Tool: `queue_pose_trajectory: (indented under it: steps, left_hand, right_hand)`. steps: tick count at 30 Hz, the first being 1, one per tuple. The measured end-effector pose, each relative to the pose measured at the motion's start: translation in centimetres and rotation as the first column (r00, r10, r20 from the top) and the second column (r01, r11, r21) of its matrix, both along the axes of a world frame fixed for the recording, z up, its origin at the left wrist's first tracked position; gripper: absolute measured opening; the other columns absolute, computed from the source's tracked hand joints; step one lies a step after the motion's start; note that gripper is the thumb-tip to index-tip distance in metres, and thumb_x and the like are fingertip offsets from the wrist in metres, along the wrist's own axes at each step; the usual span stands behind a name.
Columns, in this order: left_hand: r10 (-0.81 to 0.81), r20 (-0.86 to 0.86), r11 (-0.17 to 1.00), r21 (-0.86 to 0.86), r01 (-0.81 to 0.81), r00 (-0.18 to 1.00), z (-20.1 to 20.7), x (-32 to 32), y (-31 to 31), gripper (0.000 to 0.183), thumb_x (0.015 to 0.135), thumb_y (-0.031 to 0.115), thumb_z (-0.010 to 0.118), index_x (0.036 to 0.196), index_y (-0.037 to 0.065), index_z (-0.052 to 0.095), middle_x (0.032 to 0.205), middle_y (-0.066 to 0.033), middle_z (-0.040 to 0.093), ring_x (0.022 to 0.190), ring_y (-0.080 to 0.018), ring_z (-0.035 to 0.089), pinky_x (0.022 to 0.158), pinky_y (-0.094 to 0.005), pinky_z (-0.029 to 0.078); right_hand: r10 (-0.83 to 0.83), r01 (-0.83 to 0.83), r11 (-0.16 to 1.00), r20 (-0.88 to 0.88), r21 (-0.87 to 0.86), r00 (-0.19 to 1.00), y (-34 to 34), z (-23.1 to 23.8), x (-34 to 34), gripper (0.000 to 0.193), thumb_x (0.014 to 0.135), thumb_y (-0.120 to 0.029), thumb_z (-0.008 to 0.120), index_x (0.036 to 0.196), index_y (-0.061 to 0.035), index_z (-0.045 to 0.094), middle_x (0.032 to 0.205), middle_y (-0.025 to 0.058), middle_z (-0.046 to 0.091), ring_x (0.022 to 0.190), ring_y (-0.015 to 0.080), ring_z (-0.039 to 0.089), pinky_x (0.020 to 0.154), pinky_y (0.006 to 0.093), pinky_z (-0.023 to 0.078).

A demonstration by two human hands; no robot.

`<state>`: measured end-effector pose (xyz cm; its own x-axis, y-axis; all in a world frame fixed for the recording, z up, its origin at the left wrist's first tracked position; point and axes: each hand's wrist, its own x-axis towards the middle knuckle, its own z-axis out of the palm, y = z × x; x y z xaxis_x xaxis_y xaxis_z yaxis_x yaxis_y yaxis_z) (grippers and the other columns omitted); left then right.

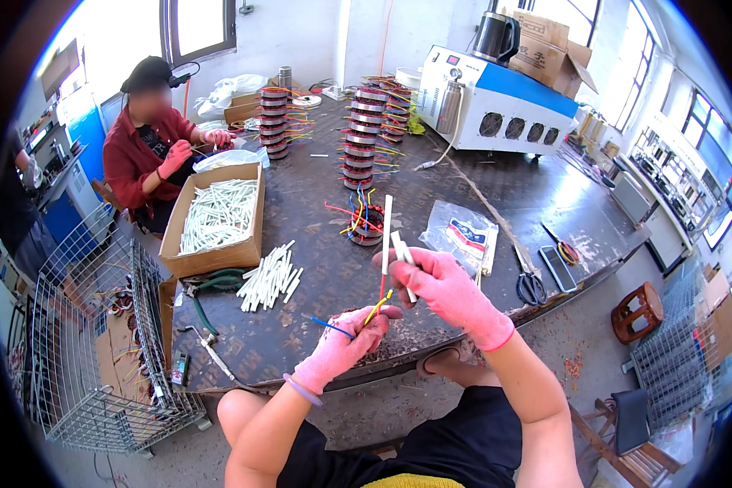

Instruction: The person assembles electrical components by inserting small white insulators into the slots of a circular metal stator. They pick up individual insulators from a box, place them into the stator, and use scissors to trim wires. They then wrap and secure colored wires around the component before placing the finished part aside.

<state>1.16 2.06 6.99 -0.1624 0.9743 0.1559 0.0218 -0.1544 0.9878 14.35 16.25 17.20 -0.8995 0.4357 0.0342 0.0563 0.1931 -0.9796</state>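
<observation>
My left hand (346, 346), in a pink glove, is closed round insulated wires. A yellow wire (376, 309) and a blue wire (327, 324) stick out of its fingers. A white sleeving tube (387, 236) stands upright above that hand, with a red wire (383, 286) running up to its lower end. Close beside it, my pink-gloved right hand (459, 297) pinches short white sleeving tubes (401, 248). Just beyond both hands, a wound motor stator (367, 224) with red, blue and yellow leads sits on the dark table (301, 203).
White tubes lie in a pile (270, 278) near a cardboard box (252, 224) full of them. Stator stacks (359, 146) stand further back. Pliers (211, 281) lie left; scissors (531, 286) and a phone (558, 269) lie right. Across the table sits a co-worker (150, 138).
</observation>
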Motion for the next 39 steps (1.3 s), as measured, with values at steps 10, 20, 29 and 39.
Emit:
queue_pose_trajectory:
  steps: [10,20,29,39]
  left_hand:
    - [0.023,0.012,0.999,0.040,-0.024,1.000,0.1,0.3,0.1,0.020,0.100,0.004,0.046,0.105,-0.004,0.063,0.073,0.0025,0.053,0.068,-0.0041,0.044,0.066,-0.0216,0.041]
    - [0.026,-0.144,0.999,-0.028,-0.030,0.989,-0.3,-0.4,-0.3,0.024,0.101,0.010,0.050,0.080,0.002,0.059,0.110,-0.0098,0.069,0.072,-0.0079,0.052,0.068,-0.0264,0.046]
    - [0.002,-0.109,0.999,0.038,0.002,0.994,-0.9,-0.2,0.4,0.016,0.102,0.015,0.051,0.094,0.003,0.058,0.100,-0.0057,0.063,0.069,-0.0066,0.049,0.064,-0.0245,0.045]
    - [0.105,0.145,0.987,0.104,-0.121,0.984,-1.8,0.3,1.0,0.029,0.097,0.007,0.060,0.126,0.003,0.057,0.094,0.0018,0.062,0.076,-0.0045,0.054,0.066,-0.0219,0.046]
  right_hand:
    - [-0.183,0.078,0.969,-0.466,-0.235,0.866,3.2,-10.0,0.6,0.027,0.104,-0.022,0.054,0.120,-0.0019,0.059,0.115,0.0065,0.064,0.109,0.0160,0.060,0.098,0.0332,0.047]
    - [-0.381,0.112,0.832,-0.412,-0.544,0.828,4.3,-13.7,0.6,0.016,0.101,-0.014,0.052,0.108,-0.0027,0.060,0.101,0.0038,0.062,0.090,0.0125,0.059,0.086,0.0285,0.049]
    - [-0.045,0.038,0.997,-0.107,-0.062,0.993,0.6,1.5,-0.8,0.028,0.096,-0.028,0.066,0.114,-0.0063,0.069,0.078,-0.0063,0.057,0.066,0.0006,0.043,0.057,0.0194,0.033]
    - [-0.063,0.046,0.935,0.037,0.351,0.997,-1.0,-2.0,0.3,0.019,0.091,-0.011,0.065,0.107,-0.0009,0.069,0.085,0.0082,0.069,0.078,0.0104,0.063,0.070,0.0295,0.050]
